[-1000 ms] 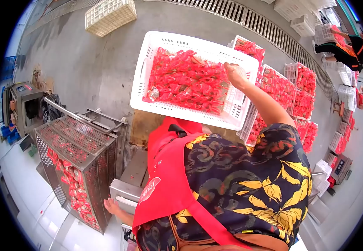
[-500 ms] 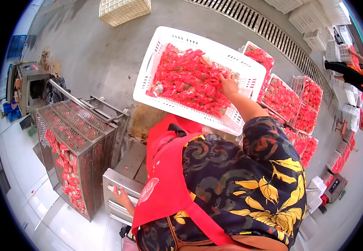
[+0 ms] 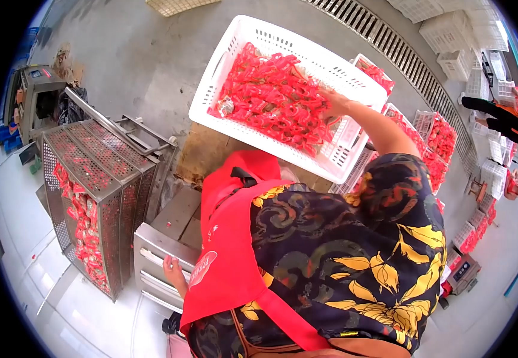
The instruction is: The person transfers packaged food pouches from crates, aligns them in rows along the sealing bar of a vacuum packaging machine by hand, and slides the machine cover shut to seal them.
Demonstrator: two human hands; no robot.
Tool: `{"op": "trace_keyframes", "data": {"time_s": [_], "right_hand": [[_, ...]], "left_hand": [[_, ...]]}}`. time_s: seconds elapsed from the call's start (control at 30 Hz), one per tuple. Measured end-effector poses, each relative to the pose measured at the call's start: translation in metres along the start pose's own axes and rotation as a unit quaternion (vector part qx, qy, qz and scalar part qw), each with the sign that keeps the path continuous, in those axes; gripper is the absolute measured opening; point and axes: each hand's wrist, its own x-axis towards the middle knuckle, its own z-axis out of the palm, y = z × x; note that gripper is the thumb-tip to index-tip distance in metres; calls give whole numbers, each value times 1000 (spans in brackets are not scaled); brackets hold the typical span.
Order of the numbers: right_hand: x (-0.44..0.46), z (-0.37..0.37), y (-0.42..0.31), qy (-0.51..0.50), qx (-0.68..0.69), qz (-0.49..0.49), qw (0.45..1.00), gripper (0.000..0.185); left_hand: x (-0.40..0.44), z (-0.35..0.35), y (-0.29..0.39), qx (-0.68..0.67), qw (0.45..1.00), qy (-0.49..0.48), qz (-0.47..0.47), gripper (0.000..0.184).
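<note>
A white plastic crate (image 3: 214,122) filled with small red packets (image 3: 271,98) sits tilted in view in front of me. My right hand (image 3: 333,103) reaches in at its right side, fingers stretched over the packets; the fingertips are partly hidden, and I see nothing gripped. To the left, my left hand (image 3: 175,272) is beside a stainless steel panel (image 3: 151,250) with horizontal bars. Its fingers are loosely bent and apart, with nothing visible in them. Whether it touches the panel I cannot tell.
A perforated metal basket (image 3: 101,161) at left holds more red packets. Crates of red packets (image 3: 441,140) stand at right, beside a floor drain grate (image 3: 402,65). White crates (image 3: 450,33) are stacked behind. A person in dark clothes (image 3: 503,116) is at far right.
My right hand has shifted slightly right and up with the forearm, staying over the packets. My left hand has moved slightly away from the panel's edge. The whole view has shifted a little.
</note>
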Motion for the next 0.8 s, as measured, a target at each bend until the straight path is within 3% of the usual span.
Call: {"op": "trace_keyframes", "data": {"time_s": [0.1, 0.13, 0.2, 0.23, 0.27, 0.33, 0.37, 0.47, 0.6, 0.7, 0.8], "right_hand": [[-48, -4, -54, -131, -175, 35, 975, 147], [-50, 14, -60, -130, -176, 38, 975, 147], [-44, 48, -61, -28, -336, 89, 937, 145], [-39, 63, -54, 72, -317, 72, 943, 127], [-29, 66, -48, 74, -320, 67, 942, 127], [-13, 65, -35, 186, -144, 115, 965, 104], [-8, 64, -25, 207, -134, 85, 965, 88], [-10, 43, -18, 136, -125, 20, 983, 83], [-9, 60, -18, 183, -155, -37, 970, 66], [-5, 60, -23, 165, -169, -2, 972, 51], [11, 68, -4, 163, -194, -40, 967, 38]], "left_hand": [[5, 6, -1, -15, 1000, -22, -17, 46], [12, 11, -8, -8, 999, -37, -12, 46], [19, 18, -9, -7, 999, -50, -8, 46], [20, 21, -8, -14, 998, -54, -6, 47], [20, 22, -9, -20, 998, -56, -5, 48], [12, 20, -3, -13, 999, -46, -10, 48], [15, 22, -3, -4, 999, -42, -10, 49], [23, 17, -25, 29, 999, -40, -20, 48], [20, 24, -32, 37, 998, -49, -13, 48], [12, 26, -36, 12, 998, -57, 0, 47], [7, 27, -51, -16, 998, -57, -24, 46]]}}
